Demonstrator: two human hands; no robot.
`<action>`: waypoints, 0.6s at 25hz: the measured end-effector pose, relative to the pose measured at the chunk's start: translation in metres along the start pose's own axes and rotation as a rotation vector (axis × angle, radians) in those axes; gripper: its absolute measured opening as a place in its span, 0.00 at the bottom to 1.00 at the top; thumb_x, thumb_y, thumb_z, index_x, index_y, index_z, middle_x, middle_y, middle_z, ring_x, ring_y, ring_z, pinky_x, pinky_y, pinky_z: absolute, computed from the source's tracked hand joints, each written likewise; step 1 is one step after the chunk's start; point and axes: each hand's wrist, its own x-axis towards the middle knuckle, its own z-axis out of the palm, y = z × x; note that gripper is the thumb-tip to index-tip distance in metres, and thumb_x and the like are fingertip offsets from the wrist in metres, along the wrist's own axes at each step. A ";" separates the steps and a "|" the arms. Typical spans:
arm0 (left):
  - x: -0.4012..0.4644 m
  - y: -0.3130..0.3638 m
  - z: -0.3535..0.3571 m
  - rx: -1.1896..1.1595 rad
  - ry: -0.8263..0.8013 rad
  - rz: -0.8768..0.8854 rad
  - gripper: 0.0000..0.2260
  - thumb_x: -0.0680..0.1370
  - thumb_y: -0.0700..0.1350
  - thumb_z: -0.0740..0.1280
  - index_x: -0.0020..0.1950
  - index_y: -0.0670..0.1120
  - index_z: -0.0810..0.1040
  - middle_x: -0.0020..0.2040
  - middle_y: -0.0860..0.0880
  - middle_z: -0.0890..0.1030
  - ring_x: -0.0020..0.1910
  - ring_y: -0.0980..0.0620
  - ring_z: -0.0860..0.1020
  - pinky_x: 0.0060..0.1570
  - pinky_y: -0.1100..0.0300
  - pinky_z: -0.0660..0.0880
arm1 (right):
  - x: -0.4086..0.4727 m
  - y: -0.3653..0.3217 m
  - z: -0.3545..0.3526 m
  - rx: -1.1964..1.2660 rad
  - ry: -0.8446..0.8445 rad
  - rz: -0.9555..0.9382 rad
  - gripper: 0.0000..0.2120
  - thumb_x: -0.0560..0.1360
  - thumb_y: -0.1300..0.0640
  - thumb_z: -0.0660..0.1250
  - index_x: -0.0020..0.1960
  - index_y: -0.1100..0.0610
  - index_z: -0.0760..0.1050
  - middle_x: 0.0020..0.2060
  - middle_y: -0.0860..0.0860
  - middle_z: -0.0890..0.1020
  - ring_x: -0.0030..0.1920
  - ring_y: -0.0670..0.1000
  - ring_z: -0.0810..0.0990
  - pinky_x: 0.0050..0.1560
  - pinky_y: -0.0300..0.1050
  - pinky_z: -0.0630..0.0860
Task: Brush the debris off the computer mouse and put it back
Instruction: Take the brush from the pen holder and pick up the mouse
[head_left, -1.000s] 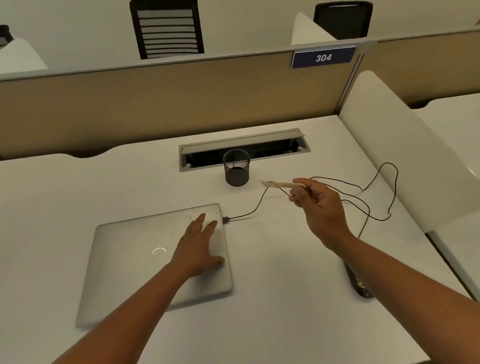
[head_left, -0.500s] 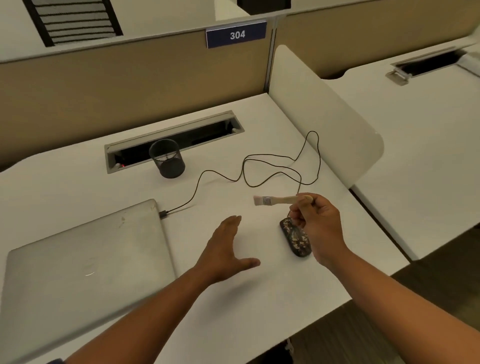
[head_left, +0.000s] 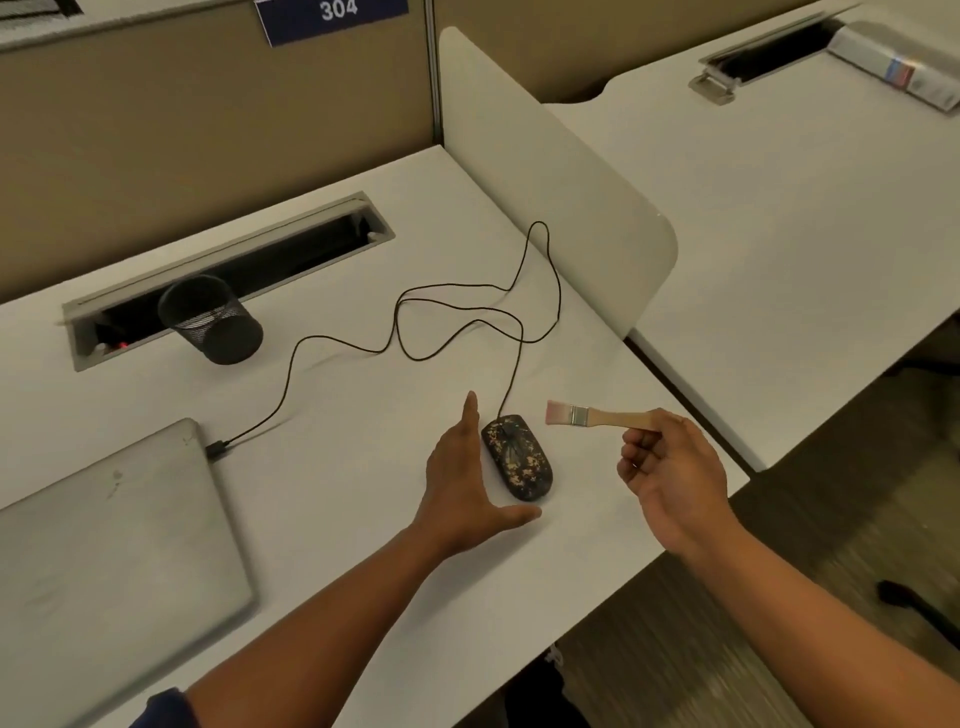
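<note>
Mouse (head_left: 518, 457) on white cubicle desk (head_left: 363, 519); left hand (head_left: 467, 483) spread beside it, right hand (head_left: 670, 478) apparently pinching brush (head_left: 592, 417).

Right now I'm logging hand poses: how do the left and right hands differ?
The left hand is open, fingers straight and thumb spread beside the mouse, holding nothing; the right hand is curled, pinching the brush handle. The left is low by the desk; the right is raised. Both flank the mouse.
</note>
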 end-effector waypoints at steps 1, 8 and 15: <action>0.003 0.000 0.003 0.011 0.013 0.000 0.69 0.62 0.67 0.82 0.77 0.67 0.26 0.82 0.53 0.60 0.79 0.52 0.59 0.75 0.57 0.53 | 0.003 0.000 -0.005 0.003 0.007 0.011 0.06 0.84 0.55 0.63 0.53 0.57 0.76 0.36 0.54 0.81 0.38 0.51 0.79 0.43 0.47 0.77; 0.013 -0.001 0.017 0.059 0.060 0.016 0.66 0.61 0.68 0.79 0.79 0.66 0.28 0.75 0.55 0.67 0.75 0.52 0.64 0.73 0.57 0.53 | 0.025 -0.001 -0.025 0.022 -0.021 0.047 0.09 0.84 0.51 0.63 0.55 0.57 0.75 0.37 0.54 0.82 0.37 0.51 0.79 0.42 0.47 0.77; 0.002 0.010 0.019 0.014 0.047 0.057 0.65 0.62 0.61 0.83 0.83 0.62 0.37 0.67 0.70 0.61 0.69 0.60 0.64 0.76 0.50 0.62 | 0.019 -0.009 -0.035 0.080 -0.017 0.072 0.09 0.84 0.51 0.64 0.54 0.57 0.76 0.36 0.54 0.81 0.37 0.50 0.79 0.42 0.47 0.77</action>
